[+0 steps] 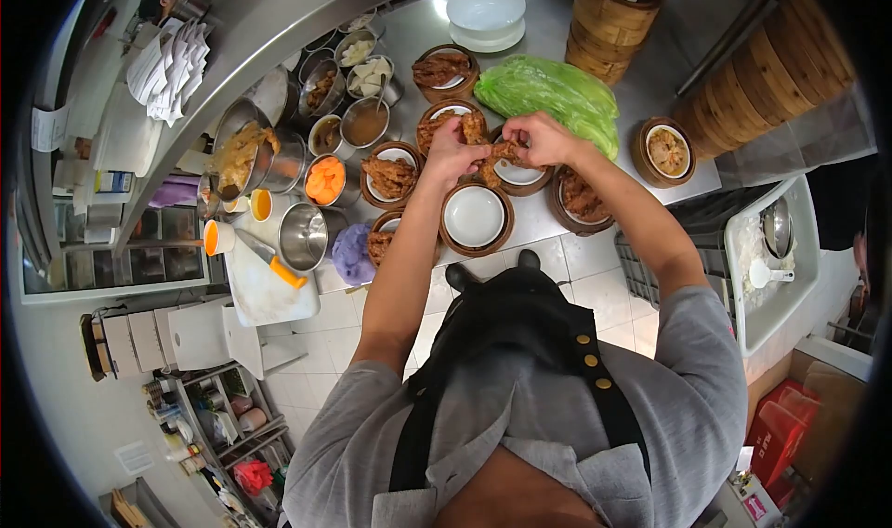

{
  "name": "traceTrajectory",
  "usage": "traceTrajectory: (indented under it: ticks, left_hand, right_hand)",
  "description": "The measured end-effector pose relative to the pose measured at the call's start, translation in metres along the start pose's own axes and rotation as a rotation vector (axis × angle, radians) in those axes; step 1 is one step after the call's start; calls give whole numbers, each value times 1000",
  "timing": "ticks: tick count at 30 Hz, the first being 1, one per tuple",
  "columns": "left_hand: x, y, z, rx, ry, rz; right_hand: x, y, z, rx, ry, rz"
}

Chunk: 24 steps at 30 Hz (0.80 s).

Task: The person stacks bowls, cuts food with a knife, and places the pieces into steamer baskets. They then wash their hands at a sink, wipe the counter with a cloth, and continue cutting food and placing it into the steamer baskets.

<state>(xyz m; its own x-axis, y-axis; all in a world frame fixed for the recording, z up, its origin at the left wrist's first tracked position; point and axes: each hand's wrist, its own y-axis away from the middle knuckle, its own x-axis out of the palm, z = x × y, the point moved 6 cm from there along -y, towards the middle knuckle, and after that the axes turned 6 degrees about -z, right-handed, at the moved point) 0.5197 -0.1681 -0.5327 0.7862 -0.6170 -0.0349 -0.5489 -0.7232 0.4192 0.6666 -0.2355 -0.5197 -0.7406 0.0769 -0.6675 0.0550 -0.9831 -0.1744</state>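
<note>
So both hands are busy over the steel counter (409,33) here: the left hand (448,159) pinches some brown, bumpy food pieces (506,151) that look like chicken feet, and the right hand (548,139) has its thumb and fingers closed on the other end. Can't really tell if that's one piece or a few tangled together, the fingers cover too much. The bundle sits between the two hands, up over a white bowl (513,174) in a bamboo steamer, partly hidden by the right hand. Just nearer the body there's another round steamer with a white bowl (473,217) in it, its inside showing white. More bamboo baskets crowd around: one with brown pieces (443,67) farther back, one with a reddish-brown heap (389,177) left of the left hand, and one (583,198) just below the right forearm. A green plastic bag (548,96) lies right behind the hands, with a stack of white dishes (486,15) past it. Off to the right, near the counter edge, there's a small steamer with pale food (667,151). Over on the left you've got a container of orange slices (326,180), a shiny metal pot (304,236), a purple bag (354,254) beside it, and a knife with an orange handle (288,272) resting on a white board (265,300).
</note>
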Motion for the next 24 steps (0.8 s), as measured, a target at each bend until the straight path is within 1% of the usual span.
traceTrajectory:
  ticks: [2, 4, 5, 7, 8, 10, 11, 13, 14, 15, 16, 17, 18, 19, 20, 21, 22, 23, 24]
  left_hand:
    - [2, -1, -3, 12, -53, 1]
    - [10, -4, -3, -38, -43, 54]
    - [10, -4, -4, -34, -42, 51]
    - [10, -1, -14, -2, -12, 32]
    - [9, -1, -16, -4, -13, 31]
    - [14, -5, -27, -23, 51, 142]
    - [13, -8, -33, -22, 49, 144]
    - [12, -11, -47, 36, -163, 136]
    - [9, -14, -52, 81, -230, 115]
    - [6, -17, -53, 75, -224, 115]
    - [0, -20, -56, 94, -359, 68]
    - [-8, -22, -60, 115, -497, 22]
    - [-16, -23, -64, 163, -515, 8]
    - [-23, -17, -68, 162, -512, 6]
    - [-30, -11, -71, 140, -396, 14]
    - [-36, -2, -76, 119, -278, 20]
    - [-42, 7, -77, 97, -206, -24]
    - [-48, 13, -73, 95, -202, -27]
    - [-56, 18, -69, 85, -70, -21]
  right_hand:
    - [10, 0, -4, -18, -39, 3]
    - [8, 3, 8, -247, 27, -219]
    - [9, 4, 6, -253, 28, -218]
    - [7, 2, 4, -60, -32, -163]
    - [11, 2, 0, -59, -34, -162]
    - [12, 0, 5, -214, 127, -246]
    - [12, 1, 2, -213, 128, -248]
    - [-1, 2, 1, -25, -57, -269]
    - [-6, 1, 4, -23, -57, -262]
    - [-12, 0, 5, -20, 32, -233]
    - [-14, -2, 3, -19, 121, -207]
    - [-18, -4, -3, -18, 120, -205]
    - [-19, -5, -13, 10, 133, -149]
    - [-18, -5, -16, 37, 145, -93]
    - [-16, -5, -21, 109, 156, -28]
    - [-18, -7, -18, 107, 157, -24]
    - [-11, -8, -19, 183, 74, 100]
    - [-3, -6, -19, 259, -10, 225]
    - [1, -4, -22, 257, -11, 231]
